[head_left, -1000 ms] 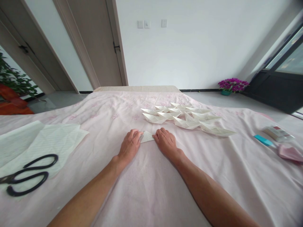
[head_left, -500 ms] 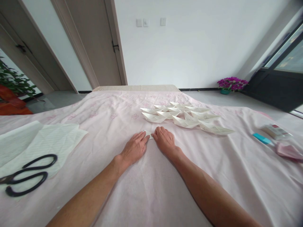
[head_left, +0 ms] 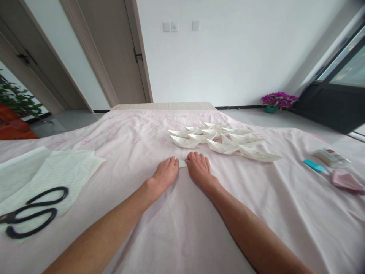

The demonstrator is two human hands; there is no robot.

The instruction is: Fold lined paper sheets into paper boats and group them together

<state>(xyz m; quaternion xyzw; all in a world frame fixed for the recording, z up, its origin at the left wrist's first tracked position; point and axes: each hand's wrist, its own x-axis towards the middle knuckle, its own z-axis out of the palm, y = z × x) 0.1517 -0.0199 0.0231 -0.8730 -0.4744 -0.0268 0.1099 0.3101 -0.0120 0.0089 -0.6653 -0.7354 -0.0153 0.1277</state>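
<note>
A small folded piece of paper (head_left: 182, 163) lies on the bed-like surface between my hands, mostly covered by them. My left hand (head_left: 167, 171) is closed at its left end, fingers curled down. On the right end, my right hand (head_left: 197, 165) is closed too, thumb and fingertips pressed on the paper. Just beyond my hands stand several folded paper boats (head_left: 219, 140), grouped close together to the right. They are pale, with faint markings.
Black-handled scissors (head_left: 34, 213) rest on lined paper sheets (head_left: 71, 163) at the left. A blue cutter-like tool (head_left: 314, 166), a plastic-wrapped pack (head_left: 332, 157) and a pink cloth-like item (head_left: 346, 182) lie at the right. Pink cloth (head_left: 159, 236) covers the surface.
My left hand has turned and its fingers have curled in more, baring a bit more of the paper's middle. The right hand stays nearly in place.
</note>
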